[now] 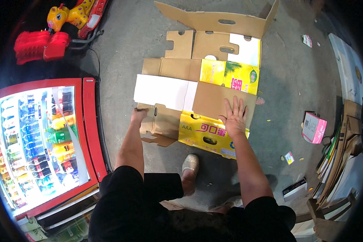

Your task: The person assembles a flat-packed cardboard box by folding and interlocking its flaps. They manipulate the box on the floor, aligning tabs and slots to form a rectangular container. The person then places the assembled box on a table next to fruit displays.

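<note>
A flattened cardboard box (165, 121), brown inside with a yellow printed panel, lies spread on the floor in front of me. My left hand (139, 115) is at its left edge, fingers curled over the brown flap beside a white panel (161, 90). Those fingertips are partly hidden. Farther right, my right hand (234, 117) presses flat with spread fingers on a brown panel, its wrist above the yellow printed panel (201, 132). Beyond both hands, more opened cardboard (175, 67) and yellow printed pieces (242, 74) lie overlapped, with a raised brown flap (213, 20) at the far end.
A lit, red-framed drinks fridge (88, 129) stands at left, below a yellow and red ride-on toy (72, 16). On the right are a pink and white box (314, 127), stacked flat cardboard (334, 161) and scraps on the grey floor (121, 60). My shoe (190, 163) is close to the cardboard.
</note>
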The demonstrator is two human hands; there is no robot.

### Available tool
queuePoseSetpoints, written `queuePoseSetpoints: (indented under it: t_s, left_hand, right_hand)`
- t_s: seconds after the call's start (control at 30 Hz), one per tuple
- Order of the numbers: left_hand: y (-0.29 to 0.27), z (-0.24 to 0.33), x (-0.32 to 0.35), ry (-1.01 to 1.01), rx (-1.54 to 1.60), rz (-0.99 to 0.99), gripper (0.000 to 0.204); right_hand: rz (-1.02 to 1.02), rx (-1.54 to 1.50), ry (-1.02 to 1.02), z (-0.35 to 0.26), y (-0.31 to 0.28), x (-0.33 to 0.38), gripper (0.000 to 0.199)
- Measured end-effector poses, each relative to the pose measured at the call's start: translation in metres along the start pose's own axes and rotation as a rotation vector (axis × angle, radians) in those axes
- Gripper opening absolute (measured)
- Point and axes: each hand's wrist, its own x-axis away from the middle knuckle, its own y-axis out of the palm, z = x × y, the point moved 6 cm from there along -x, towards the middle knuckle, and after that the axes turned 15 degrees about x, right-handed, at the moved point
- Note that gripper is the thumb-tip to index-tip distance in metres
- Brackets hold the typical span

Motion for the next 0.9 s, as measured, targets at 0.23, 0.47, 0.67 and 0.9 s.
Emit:
queuePoseSetpoints:
  t_s: [0.23, 0.47, 0.67, 0.9]
  left_hand:
    - [0.002, 0.114, 0.078, 0.111, -0.846, -0.494, 0.047]
    - [-0.035, 0.173, 0.206, 0.508, -0.409, -0.772, 0.036]
    - [0.001, 0.2, 0.264, 0.711, -0.747, -0.616, 0.036]
    - [0.014, 0.19, 0.254, 0.692, -0.786, -0.661, 0.032]
  right_hand:
    - [-0.005, 0.034, 0.013, 0.002, 0.0, -0.001, 0.085]
    - [-0.006, 0.017, 0.013, 0.003, -0.003, 0.0, 0.084]
    - [0.049, -0.01, -0.005, 0.006, 0.005, 0.0, 0.084]
    - [-0.064, 0.009, 0.051, -0.001, -0.013, 0.002, 0.079]
